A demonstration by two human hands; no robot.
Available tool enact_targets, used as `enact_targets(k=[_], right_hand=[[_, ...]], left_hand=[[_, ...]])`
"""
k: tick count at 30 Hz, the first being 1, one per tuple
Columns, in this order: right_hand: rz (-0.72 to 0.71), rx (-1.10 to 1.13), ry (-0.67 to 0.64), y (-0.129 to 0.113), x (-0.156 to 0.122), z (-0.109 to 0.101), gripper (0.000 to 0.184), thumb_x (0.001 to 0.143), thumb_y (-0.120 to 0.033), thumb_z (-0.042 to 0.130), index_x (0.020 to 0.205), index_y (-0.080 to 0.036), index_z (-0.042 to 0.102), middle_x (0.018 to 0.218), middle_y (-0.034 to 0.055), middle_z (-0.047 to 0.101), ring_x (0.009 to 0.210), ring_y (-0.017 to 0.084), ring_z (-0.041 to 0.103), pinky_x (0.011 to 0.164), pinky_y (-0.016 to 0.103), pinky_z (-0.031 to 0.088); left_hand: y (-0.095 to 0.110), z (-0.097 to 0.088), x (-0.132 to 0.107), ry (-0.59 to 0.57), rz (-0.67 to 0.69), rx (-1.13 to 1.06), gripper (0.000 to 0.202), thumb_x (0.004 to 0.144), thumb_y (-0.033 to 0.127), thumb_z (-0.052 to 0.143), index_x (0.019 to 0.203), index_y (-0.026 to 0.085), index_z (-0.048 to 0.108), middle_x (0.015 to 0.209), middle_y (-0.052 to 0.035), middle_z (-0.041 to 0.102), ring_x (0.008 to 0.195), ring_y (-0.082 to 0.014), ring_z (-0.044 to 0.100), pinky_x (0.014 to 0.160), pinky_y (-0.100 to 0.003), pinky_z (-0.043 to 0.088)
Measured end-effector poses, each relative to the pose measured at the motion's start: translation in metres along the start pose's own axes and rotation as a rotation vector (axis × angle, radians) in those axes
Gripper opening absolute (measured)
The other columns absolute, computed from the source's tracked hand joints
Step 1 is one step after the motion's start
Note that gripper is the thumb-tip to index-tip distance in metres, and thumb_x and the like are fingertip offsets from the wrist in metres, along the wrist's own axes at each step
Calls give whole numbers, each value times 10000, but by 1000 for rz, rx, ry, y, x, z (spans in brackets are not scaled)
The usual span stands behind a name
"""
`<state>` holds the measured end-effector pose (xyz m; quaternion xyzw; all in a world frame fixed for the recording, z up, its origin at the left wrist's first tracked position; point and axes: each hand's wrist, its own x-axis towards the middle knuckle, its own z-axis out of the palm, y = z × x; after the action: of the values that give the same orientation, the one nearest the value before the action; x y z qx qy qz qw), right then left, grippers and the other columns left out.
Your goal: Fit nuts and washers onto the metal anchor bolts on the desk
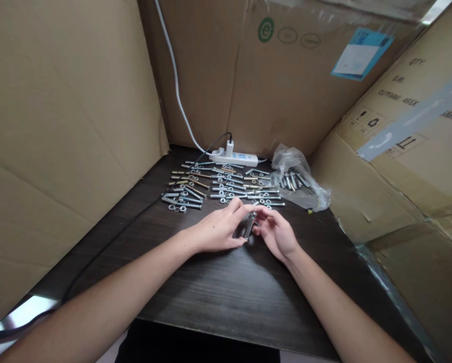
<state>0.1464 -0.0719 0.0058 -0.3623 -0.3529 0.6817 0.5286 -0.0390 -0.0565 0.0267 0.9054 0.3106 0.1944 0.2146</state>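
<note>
At the left we see a cardboard panel point(67, 126) and a black cable point(137, 216) running up past the left group of loose bolts point(190, 204); were the cable tugged, we think it could drag those out of line. Farther right, more rods, nuts and washers point(226, 194) lie in close rows beyond the left hand point(220, 227), and a careless knuckle might scatter them. Near the middle, over the worktop point(210, 292), the left fingers pinch a metal anchor bolt point(250, 225), held tilted; should the pinch slacken, it could slip and its loose parts might roll away. The right hand point(280, 234) curves just beside it, but we cannot tell whether its fingers close on the bolt. Farther right, bolts show inside a clear plastic bag point(320, 199), which a sleeveless forearm could snag.
</note>
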Motion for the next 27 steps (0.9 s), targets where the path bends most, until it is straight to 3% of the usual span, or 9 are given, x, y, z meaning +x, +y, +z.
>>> enact_targets(k=[6, 15, 23, 27], right_hand=[[38, 3, -72, 0, -1, -2, 275, 817, -375, 497, 861, -189, 694, 911, 64, 638, 842, 197, 519, 566, 264, 388], [8, 11, -32, -2, 0, -1, 223, 801, -359, 507, 777, -204, 665, 833, 26, 613, 750, 162, 514, 557, 252, 380], [58, -56, -123, -3, -3, 2, 321, 819, -419, 470, 840, -181, 684, 941, 79, 644, 865, 214, 529, 589, 278, 397], [7, -21, -53, -2, -1, -2, 284, 795, -397, 513, 794, -182, 698, 873, 59, 644, 782, 181, 521, 566, 266, 387]], left_hand=[[0, 1, 0, 5, -4, -9, 653, 748, 255, 626, 1304, 283, 284, 1081, -37, 389, 797, -152, 553, 752, -315, 508], [-1, 1, 0, 17, -3, 7, 664, 753, 261, 630, 1312, 302, 274, 1073, -34, 390, 809, -162, 562, 749, -331, 511], [-1, -1, 0, 12, -5, -15, 629, 747, 238, 630, 1283, 286, 305, 1072, -35, 388, 838, -168, 563, 782, -346, 515], [-3, -1, 0, 24, -14, -14, 635, 744, 242, 637, 1283, 275, 303, 1101, -44, 385, 909, -193, 565, 822, -372, 513]])
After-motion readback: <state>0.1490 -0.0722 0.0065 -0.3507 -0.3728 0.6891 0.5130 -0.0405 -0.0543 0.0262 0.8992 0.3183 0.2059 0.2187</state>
